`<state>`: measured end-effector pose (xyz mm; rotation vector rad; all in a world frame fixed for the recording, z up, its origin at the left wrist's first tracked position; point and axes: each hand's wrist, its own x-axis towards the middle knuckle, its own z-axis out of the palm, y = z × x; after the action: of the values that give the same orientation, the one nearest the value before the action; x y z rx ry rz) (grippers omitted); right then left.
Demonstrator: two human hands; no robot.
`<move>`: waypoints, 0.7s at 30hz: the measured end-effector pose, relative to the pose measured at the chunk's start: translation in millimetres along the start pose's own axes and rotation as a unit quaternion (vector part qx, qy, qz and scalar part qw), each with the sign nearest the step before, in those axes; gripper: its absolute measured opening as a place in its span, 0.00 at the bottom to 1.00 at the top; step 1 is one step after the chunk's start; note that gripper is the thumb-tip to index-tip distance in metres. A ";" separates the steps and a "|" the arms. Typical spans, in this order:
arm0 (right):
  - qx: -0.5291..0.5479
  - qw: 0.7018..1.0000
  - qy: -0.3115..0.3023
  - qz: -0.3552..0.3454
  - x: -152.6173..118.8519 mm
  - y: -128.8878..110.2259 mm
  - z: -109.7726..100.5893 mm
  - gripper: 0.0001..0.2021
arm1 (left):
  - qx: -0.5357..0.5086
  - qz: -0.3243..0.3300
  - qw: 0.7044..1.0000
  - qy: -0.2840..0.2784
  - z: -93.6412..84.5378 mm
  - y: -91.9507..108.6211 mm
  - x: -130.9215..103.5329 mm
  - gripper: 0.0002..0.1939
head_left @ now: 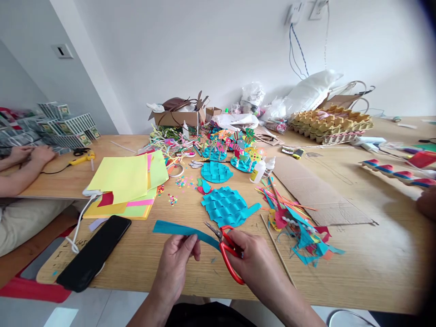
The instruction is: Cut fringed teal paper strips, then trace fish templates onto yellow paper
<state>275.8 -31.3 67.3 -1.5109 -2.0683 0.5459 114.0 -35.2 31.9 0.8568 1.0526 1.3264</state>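
Note:
Between the thumb and fingers of my left hand (179,259) is pinched a blue paper strip (170,228), running left to right. My right hand (254,259) grips red-handled scissors (229,268) by the loops, their tips pointing up and left. The strip's right end lies by the scissors; whether the blades touch it I cannot tell. Just beyond my hands lies a woven blue paper shape (226,205) with a loose tab on its right. A second woven blue piece (215,172) is behind it. Blue and coloured paper scraps (311,247) lie right of my right hand.
Left are a black phone (95,252) and coloured paper sheets (119,177). A thin stick (277,250) and flat cardboard (316,190) lie right. Glue bottles (258,171), paper figures and egg trays (330,122) stand farther back. Other people's hands (41,155) are at the left table and right edge.

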 end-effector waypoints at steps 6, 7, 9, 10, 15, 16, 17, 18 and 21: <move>-0.033 0.999 -0.027 0.003 -0.7 -1.4 4.1 0.06 | 0.016 -0.013 1.000 -0.024 -10.7 1.9 0.6 0.09; -0.034 0.999 -0.029 0.004 -0.5 -1.4 4.2 0.06 | 0.030 -0.013 0.999 -0.028 -12.4 2.1 0.4 0.10; -0.036 0.999 -0.033 0.007 0.0 -1.8 3.6 0.06 | 0.047 -0.016 0.998 -0.034 -14.7 2.8 0.5 0.12; -0.038 0.999 -0.037 0.009 0.3 -2.2 3.1 0.06 | 0.048 -0.019 0.998 -0.036 -15.1 3.4 0.7 0.13; -0.036 0.998 -0.052 0.013 1.0 -4.6 3.4 0.06 | 0.025 -0.029 0.999 -0.025 -13.0 6.3 1.9 0.14; -0.033 0.998 -0.053 0.012 1.0 -4.8 3.8 0.06 | 0.022 -0.031 0.999 -0.023 -12.7 6.5 1.9 0.14; -0.030 0.998 -0.054 0.011 1.0 -4.6 4.1 0.06 | 0.018 -0.034 0.999 -0.021 -12.6 6.6 1.8 0.14; -0.027 0.998 -0.053 0.010 0.9 -4.3 4.4 0.06 | 0.015 -0.037 0.999 -0.020 -12.7 6.7 1.7 0.14; -0.024 0.998 -0.053 0.006 1.0 -3.1 4.1 0.05 | 0.014 -0.041 0.999 -0.023 -13.3 6.9 1.3 0.13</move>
<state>270.7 -31.4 66.0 -1.5520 -2.1687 0.5977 99.1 -34.4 33.9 0.8509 1.0618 1.2208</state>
